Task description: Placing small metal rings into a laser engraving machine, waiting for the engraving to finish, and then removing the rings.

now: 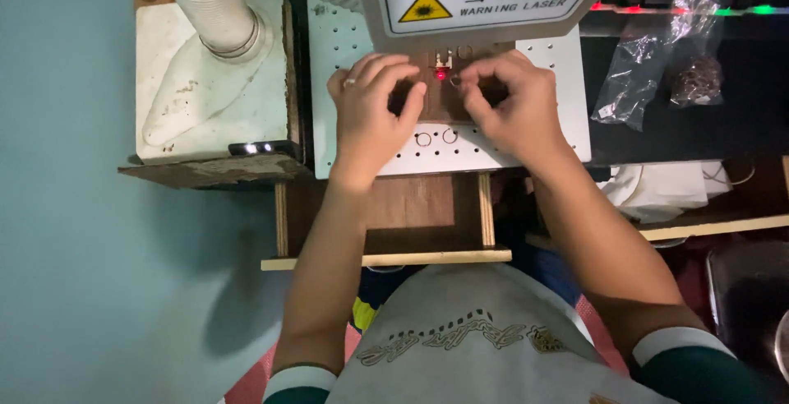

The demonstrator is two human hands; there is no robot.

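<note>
Both hands sit close on the brown block (444, 100), right under the red light (440, 75). The left hand (374, 104) and right hand (509, 100) have curled fingers pinching near a tiny metal piece (444, 62), maybe to line it up. Two small rings (436, 137) wait just below on the white plate (559, 137).

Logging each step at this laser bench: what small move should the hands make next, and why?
Probably nudge the small ring under the red dot. Both hands, left hand and right hand, pinch beside the dot on the brown plate, the ring slightly off it.
</note>
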